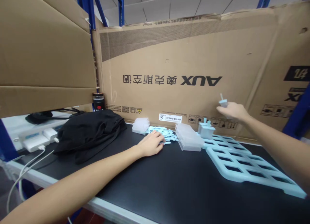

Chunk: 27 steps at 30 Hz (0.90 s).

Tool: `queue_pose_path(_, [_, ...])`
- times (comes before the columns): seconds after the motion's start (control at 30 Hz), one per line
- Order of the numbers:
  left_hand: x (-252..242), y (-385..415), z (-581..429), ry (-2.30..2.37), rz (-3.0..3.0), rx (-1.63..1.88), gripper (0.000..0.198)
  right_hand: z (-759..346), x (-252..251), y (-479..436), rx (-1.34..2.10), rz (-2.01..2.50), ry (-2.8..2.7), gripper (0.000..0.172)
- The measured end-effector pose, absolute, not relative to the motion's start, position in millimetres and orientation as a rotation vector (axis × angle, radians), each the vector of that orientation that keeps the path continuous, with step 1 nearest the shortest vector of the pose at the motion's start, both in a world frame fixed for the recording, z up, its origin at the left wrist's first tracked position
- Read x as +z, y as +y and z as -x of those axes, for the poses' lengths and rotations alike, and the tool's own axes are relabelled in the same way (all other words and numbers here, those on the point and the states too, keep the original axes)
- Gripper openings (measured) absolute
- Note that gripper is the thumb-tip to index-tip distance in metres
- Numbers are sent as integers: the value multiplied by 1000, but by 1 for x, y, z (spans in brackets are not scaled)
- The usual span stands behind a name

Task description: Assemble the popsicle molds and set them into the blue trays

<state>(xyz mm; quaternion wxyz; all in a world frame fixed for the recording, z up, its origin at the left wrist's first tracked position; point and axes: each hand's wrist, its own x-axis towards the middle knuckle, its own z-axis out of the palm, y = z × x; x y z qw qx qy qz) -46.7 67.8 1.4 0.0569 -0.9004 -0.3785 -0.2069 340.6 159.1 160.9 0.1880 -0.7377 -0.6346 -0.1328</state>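
Observation:
My left hand (151, 144) rests palm down at the near edge of a pile of light-blue popsicle mold sticks (167, 133). Its fingers are bent, and one stick (167, 143) pokes out between the fingertips. Raised before the cardboard on the right, my right hand (233, 111) grips a popsicle mold (223, 103) with its blue stick pointing up. Below that hand, assembled popsicle molds (206, 130) stand upright beside light-blue grid trays (242, 161). Stacked translucent mold cups (190, 138) lie right of the pile, and more cups (140, 125) lie to its left.
A large cardboard sheet (150, 56) closes off the back of the black tabletop (174, 182). At left are a black cloth bag (89, 132), a dark jar (98, 101), and a white power strip (36, 141) with cables. A cardboard box (46, 49) overhangs the left side.

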Motion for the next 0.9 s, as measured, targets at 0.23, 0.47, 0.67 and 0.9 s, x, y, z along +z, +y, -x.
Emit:
queue_pose_path(0.23, [1, 68, 47, -1142, 2731, -634, 23, -235, 158, 160, -459, 1879, -2393, 56])
queue_pose_path(0.47, [3, 67, 46, -1130, 2726, -621, 23, -184, 125, 148, -595, 1659, -2733, 74])
queue_pose_path(0.67, [2, 68, 47, -1135, 2720, -614, 23, -176, 125, 139, -721, 1499, -2805, 83])
queue_pose_path(0.9, [2, 66, 46, -1143, 2698, -666, 21, -154, 124, 131, -672, 1461, -2815, 88])
